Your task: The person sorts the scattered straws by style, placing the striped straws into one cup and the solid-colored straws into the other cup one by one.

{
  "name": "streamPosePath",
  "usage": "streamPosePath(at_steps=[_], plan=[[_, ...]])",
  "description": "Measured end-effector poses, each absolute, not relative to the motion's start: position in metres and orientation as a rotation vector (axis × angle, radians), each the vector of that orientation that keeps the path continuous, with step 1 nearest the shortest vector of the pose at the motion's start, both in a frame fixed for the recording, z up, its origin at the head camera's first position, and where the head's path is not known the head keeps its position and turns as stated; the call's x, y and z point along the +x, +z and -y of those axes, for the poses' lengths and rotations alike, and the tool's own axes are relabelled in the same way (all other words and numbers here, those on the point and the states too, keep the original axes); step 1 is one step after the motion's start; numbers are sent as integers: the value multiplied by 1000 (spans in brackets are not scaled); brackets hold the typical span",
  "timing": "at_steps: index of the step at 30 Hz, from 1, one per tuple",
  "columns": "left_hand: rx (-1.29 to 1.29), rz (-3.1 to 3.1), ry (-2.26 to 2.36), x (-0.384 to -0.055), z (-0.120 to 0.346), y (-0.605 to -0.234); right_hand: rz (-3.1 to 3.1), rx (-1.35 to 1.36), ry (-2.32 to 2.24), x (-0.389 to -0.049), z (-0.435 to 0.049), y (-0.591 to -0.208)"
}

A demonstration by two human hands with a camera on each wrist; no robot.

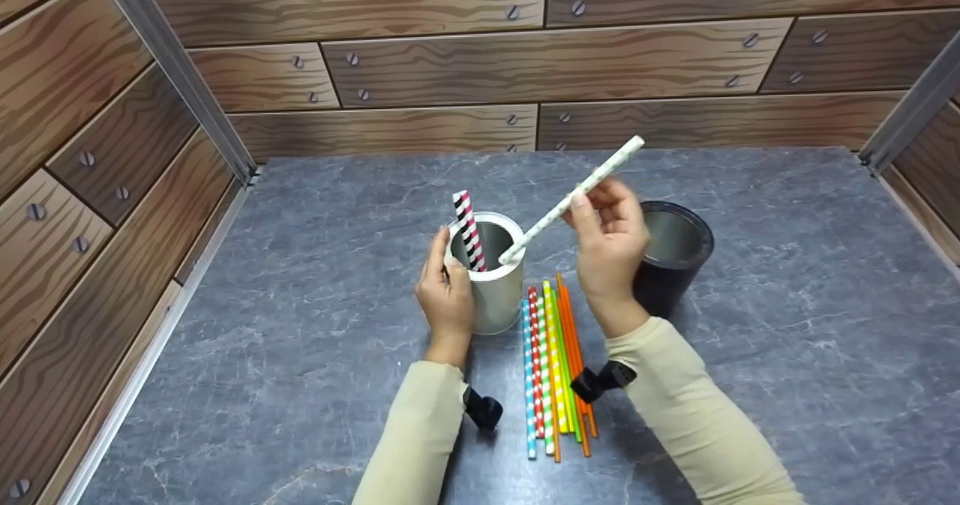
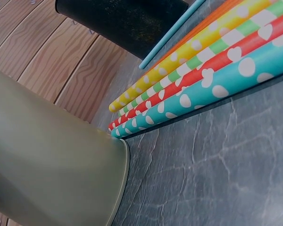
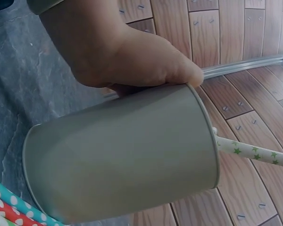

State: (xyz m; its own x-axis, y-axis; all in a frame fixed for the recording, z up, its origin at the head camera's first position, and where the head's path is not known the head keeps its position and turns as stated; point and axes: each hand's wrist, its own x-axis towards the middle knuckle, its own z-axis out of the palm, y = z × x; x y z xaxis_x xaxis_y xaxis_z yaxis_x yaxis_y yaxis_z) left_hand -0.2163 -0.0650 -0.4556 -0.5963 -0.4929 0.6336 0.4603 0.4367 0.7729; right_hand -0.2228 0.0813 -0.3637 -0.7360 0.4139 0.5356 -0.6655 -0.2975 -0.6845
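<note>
My left hand [image 1: 446, 293] holds the pale grey can [image 1: 498, 304] round its left side, with the thumb near the rim. Two striped paper straws [image 1: 470, 233], one black and white and one pink and white, stand inside, leaning on the far left rim. Between thumb and fingers, my right hand [image 1: 611, 254] pinches a white paper straw with green stars [image 3: 254, 151]. This straw slants, its lower end at the can's right rim and its upper end high to the right. The can hides part of the left hand in the right wrist view.
Several coloured straws [image 1: 547, 370], blue, red, green, yellow and orange, lie in a bundle in front, right of the can. A black can [image 1: 667, 284] stands behind the right wrist, partly hidden. Wood-patterned walls [image 1: 442, 77] enclose the grey marbled table [image 1: 315, 302].
</note>
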Motion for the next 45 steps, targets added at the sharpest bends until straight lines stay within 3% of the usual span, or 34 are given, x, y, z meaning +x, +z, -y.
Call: streamPosePath(at_steps=[19, 45], plan=[[8, 1768, -1312, -217, 64, -456, 1518, 447, 1914, -221, -65, -402], [34, 1779, -1351, -216, 64, -456, 1826, 287, 1796, -214, -78, -418]])
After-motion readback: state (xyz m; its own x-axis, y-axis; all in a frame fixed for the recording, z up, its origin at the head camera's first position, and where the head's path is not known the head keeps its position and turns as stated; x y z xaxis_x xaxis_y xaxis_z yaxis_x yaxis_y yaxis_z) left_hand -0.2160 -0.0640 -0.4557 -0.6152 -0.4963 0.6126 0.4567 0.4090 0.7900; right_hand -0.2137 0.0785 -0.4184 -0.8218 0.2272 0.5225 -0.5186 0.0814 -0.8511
